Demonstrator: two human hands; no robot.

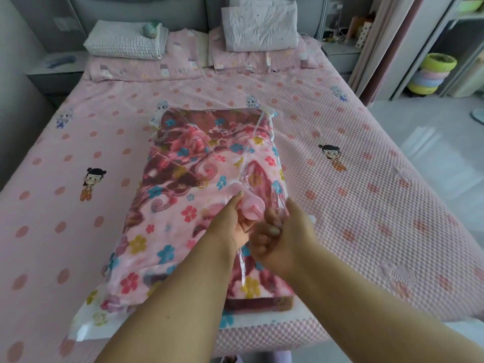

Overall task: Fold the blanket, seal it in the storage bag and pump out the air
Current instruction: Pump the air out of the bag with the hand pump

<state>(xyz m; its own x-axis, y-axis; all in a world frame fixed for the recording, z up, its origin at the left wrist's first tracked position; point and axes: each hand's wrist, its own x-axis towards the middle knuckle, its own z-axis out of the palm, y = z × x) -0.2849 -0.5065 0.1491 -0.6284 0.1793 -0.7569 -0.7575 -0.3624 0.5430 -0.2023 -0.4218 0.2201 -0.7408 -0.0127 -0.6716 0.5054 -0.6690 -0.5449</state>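
Observation:
A folded pink and maroon flowered blanket [188, 184] lies inside a clear plastic storage bag [86, 320] in the middle of the bed. A pink round valve [252, 205] sits on the bag's top side. My left hand [235, 224] grips the valve from the left, fingers curled around it. My right hand [280, 237] is just right of the valve, fingers curled and pinching the clear plastic there. A ridge of bag film runs from the far right corner [264, 113] down toward my hands. No pump is in view.
The bed [366, 195] has a pink dotted cover with cartoon figures. Folded bedding [125, 40] and pillows [259, 27] lie at the headboard. A grey nightstand [55, 72] stands at left, stacked coloured basins [429, 74] at right by a curtain.

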